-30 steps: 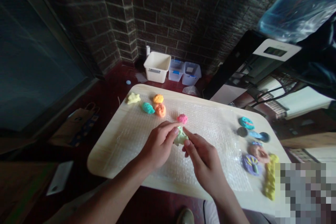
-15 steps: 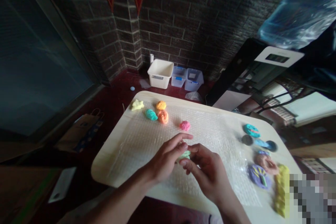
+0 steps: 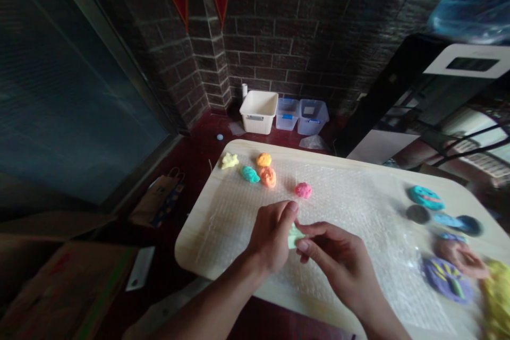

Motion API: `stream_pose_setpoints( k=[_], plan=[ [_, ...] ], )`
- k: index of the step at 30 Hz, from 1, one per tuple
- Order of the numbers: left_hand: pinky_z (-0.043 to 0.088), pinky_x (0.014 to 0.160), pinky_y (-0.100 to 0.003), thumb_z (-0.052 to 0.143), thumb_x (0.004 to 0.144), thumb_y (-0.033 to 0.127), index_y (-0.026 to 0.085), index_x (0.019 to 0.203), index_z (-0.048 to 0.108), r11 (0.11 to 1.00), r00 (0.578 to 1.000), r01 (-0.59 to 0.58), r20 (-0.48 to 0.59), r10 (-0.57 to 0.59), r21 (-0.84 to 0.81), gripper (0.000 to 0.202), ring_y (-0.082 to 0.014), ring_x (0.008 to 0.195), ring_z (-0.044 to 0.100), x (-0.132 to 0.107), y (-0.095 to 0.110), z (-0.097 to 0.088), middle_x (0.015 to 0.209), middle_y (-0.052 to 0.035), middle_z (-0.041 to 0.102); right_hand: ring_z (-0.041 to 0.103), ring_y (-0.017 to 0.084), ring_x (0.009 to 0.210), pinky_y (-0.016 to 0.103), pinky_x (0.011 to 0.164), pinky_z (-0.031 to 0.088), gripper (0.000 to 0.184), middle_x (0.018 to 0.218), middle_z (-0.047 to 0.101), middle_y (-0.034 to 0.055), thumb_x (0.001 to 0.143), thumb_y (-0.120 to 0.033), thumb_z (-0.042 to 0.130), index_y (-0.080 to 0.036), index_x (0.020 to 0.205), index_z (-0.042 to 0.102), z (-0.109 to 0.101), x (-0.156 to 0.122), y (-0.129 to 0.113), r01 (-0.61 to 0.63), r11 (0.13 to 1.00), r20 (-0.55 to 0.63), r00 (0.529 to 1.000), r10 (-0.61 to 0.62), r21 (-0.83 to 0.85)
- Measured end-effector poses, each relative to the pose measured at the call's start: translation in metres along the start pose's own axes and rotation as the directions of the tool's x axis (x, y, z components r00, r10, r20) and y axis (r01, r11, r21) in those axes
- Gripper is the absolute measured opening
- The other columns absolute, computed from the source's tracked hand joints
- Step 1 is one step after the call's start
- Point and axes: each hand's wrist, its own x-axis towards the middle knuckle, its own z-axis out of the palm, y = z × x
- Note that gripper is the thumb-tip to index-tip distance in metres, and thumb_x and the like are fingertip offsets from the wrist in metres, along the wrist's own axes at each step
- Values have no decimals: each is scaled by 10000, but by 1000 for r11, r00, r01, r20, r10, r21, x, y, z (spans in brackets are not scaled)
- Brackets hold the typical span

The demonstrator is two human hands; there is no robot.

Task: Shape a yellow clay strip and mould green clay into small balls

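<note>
A pale green lump of modelling clay (image 3: 294, 237) is between my two hands over the bubble wrap. My left hand (image 3: 273, 234) is closed round its left side, thumb on top and fingers curled, hiding part of it. My right hand (image 3: 338, 257) pinches the right edge between thumb and fingertips. Just beyond them a pink clay ball (image 3: 303, 190) rests on the wrap. Farther back lie a teal clay piece (image 3: 249, 173), an orange swirled one (image 3: 268, 177), a yellow-orange one (image 3: 263, 159) and a pale yellow star-like one (image 3: 230, 160).
Bubble wrap (image 3: 350, 196) covers much of the pale wooden table (image 3: 191, 244). At the right lie a blue clay disc (image 3: 426, 197), a dumbbell-like piece (image 3: 448, 220), a purple disc (image 3: 448, 280) and a yellow mass (image 3: 498, 297). Bins (image 3: 258, 123) stand on the floor behind.
My left fingers, stretched out before, have curled in round the green clay. My right hand keeps its pinch. The whole view has shifted, so the table appears farther right.
</note>
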Motion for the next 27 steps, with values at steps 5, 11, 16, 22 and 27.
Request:
stream_pose_setpoints(
  k=[5, 11, 16, 22, 27],
  plan=[
    [344, 411, -280, 360, 1015, 689, 237, 594, 483, 956, 987, 155, 74, -141, -248, 631, -157, 382, 497, -2, -3, 4, 435, 33, 454, 749, 156, 590, 206, 588, 622, 118, 706, 801, 55, 898, -298, 826, -205, 825, 825, 6, -2, -4, -19, 1000, 21, 1000, 19, 18],
    [398, 537, -268, 437, 1041, 533, 207, 648, 524, 988, 997, 64, -42, -71, -138, 518, -148, 543, 547, -1, -4, 3, 554, 25, 510, 741, 155, 608, 223, 606, 616, 167, 715, 787, 60, 914, -353, 815, -187, 932, 800, 9, 0, -6, -74, 995, 1, 997, 74, 66],
    [401, 551, -273, 314, 1068, 573, 207, 812, 624, 996, 998, 63, -25, -65, -66, 544, -165, 575, 563, -4, -3, 6, 612, 11, 566, 718, 169, 554, 251, 557, 590, 352, 637, 718, 0, 838, -390, 889, -193, 1071, 712, 11, 1, 2, -122, 987, -20, 992, 124, 101],
    [399, 471, -242, 310, 1052, 648, 242, 1090, 616, 969, 996, 85, 38, -78, -231, 510, -149, 504, 554, -4, -7, 8, 673, 42, 572, 698, 158, 585, 246, 575, 549, 375, 664, 715, 11, 825, -402, 900, -173, 1073, 738, 7, 0, 4, -107, 994, -98, 989, 109, 24],
    [433, 474, -210, 454, 1010, 611, 209, 916, 616, 896, 965, 227, -38, -260, -382, 444, -145, 560, 588, 1, -6, 16, 690, 21, 615, 660, 126, 600, 224, 597, 528, 272, 681, 742, 38, 890, -411, 841, -166, 1000, 800, 7, 4, 6, -138, 949, -86, 982, 168, 283]
  ],
)
